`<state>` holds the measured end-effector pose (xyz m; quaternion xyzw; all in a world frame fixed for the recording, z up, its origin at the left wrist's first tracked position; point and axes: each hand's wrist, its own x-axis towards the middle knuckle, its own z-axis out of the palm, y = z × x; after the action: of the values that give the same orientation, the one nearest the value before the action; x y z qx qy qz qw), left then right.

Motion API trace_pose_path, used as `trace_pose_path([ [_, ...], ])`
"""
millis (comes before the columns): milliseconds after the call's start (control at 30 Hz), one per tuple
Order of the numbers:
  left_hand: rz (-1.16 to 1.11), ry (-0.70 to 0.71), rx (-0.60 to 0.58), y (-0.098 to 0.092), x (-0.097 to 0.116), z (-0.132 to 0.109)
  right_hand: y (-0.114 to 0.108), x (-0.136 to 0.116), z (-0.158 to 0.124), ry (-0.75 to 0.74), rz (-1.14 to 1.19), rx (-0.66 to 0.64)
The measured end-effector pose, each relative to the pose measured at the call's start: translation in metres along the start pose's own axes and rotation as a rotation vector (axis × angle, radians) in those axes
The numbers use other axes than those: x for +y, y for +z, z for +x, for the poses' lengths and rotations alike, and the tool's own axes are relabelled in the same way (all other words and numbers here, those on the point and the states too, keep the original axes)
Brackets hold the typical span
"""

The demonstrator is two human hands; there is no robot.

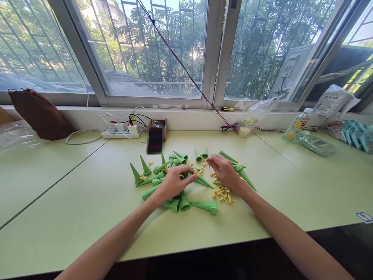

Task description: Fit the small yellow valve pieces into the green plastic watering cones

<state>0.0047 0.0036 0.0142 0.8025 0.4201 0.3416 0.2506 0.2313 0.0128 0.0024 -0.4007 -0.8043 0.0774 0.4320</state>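
Observation:
A heap of several green plastic cone spikes (163, 171) lies on the pale green table (87, 194), some upright, most on their sides. Small yellow plastic pieces (223, 193) are scattered among them. My left hand (173, 181) rests on the heap with its fingers curled round a green spike (201, 181) that points right. My right hand (224, 171) hovers over the yellow pieces with its fingers bent in a pinch; what it holds is hidden.
A white power strip (121, 134) with cables and a small brown box (157, 130) stand at the back. A brown bag (40, 114) sits far left. A plastic bottle (297, 126), clear bags and turquoise parts (357, 134) lie at the right.

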Motion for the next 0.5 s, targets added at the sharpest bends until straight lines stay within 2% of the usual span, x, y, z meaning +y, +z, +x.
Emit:
trace_pose_path([
  [167,0.026,0.027,-0.014,0.001,0.001,-0.001,0.007,-0.022,-0.006,0.108,0.225,0.063],
  [300,0.05,0.054,-0.022,0.003,0.005,-0.003,0.015,-0.022,-0.009,0.275,0.376,0.094],
  [500,0.08,0.084,0.002,0.012,0.006,-0.006,0.019,-0.017,-0.012,0.321,0.457,0.107],
])
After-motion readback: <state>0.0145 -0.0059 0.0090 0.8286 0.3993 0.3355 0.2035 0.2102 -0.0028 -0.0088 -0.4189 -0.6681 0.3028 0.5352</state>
